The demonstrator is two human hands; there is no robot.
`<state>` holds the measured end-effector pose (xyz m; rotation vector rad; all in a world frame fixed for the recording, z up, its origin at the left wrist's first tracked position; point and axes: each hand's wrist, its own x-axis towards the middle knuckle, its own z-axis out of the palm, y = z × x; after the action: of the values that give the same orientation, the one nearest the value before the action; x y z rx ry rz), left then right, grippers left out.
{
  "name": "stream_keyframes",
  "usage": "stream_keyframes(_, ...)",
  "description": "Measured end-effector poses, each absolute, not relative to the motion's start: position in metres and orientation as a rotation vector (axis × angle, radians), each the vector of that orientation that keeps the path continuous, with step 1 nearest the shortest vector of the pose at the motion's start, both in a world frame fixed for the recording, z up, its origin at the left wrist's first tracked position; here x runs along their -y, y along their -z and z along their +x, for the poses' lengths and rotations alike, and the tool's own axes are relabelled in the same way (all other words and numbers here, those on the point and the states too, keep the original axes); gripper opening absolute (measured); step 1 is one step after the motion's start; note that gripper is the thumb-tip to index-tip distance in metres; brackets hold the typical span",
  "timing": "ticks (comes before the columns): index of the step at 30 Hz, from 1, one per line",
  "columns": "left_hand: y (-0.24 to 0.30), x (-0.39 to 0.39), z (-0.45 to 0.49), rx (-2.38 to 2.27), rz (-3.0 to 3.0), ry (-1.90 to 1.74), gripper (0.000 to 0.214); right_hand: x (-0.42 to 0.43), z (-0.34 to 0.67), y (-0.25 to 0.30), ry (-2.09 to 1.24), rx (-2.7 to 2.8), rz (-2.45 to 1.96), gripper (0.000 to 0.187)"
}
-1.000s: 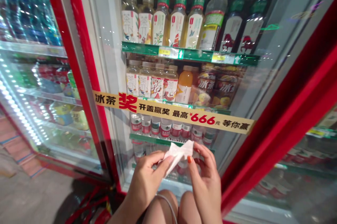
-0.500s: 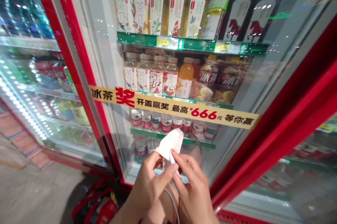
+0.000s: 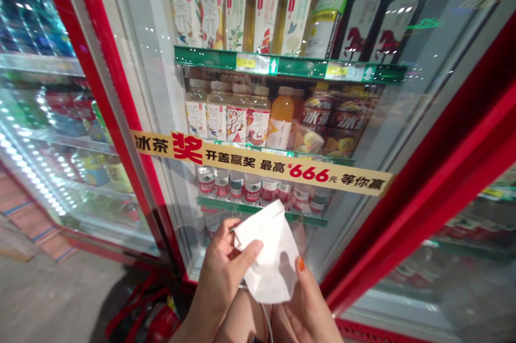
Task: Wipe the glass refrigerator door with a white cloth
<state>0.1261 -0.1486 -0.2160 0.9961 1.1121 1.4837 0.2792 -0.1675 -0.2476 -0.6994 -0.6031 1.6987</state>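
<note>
A creased white paper tissue [image 3: 270, 262] is spread between my two hands, in front of the glass door of a drinks fridge. One corner of it points up and a fold runs across its top. My left hand [image 3: 226, 265] pinches the left side, thumb on top and fingers curled behind. At the lower right edge is my right hand [image 3: 310, 297], its orange-nailed thumb against the tissue. The right fingers are hidden behind it.
Bottled drinks [image 3: 266, 15] line the fridge shelves behind the glass. A yellow banner strip [image 3: 258, 163] crosses the door. Red door frames [image 3: 423, 187] stand either side. A red bag-like thing [image 3: 157, 319] lies on the grey floor [image 3: 52, 300] at lower left. A thin cable [image 3: 266, 321] hangs below my hands.
The tissue was bunched and narrow between my fingertips; now it is opened out wider. My right hand has moved to its lower right edge. The view has shifted slightly.
</note>
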Motion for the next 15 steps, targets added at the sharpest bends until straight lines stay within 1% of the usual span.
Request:
stream_keyframes(3,0.222,0.146,0.121,-1.107,1.176,-1.378,0.079,0.164,0.277,0.238,-1.604,0.69,-0.781,0.068)
stream_keyframes(4,0.221,0.146,0.118,-1.088,1.202,-1.336,0.078,0.162,0.277,0.234,-1.565,0.724,-0.816,0.065)
stream_keyframes(7,0.213,0.145,0.109,-1.076,1.235,-1.304,0.056,0.155,0.28,0.227,-1.446,0.86,-0.912,0.056)
stream_keyframes(9,0.206,0.144,0.105,-1.116,1.359,-1.36,0.05,0.153,0.282,0.228,-1.326,0.935,-0.946,0.056)
stream_keyframes(10,0.203,0.145,0.103,-1.149,1.45,-1.409,0.049,0.152,0.284,0.231,-1.235,0.953,-0.963,0.057)
stream_keyframes(12,0.2,0.146,0.104,-1.243,1.641,-1.587,0.04,0.155,0.285,0.242,-0.956,0.958,-1.019,0.058)
stream_keyframes(15,0.2,0.151,0.111,-1.382,1.947,-1.877,0.02,0.167,0.284,0.267,-0.476,1.024,-1.059,0.044)
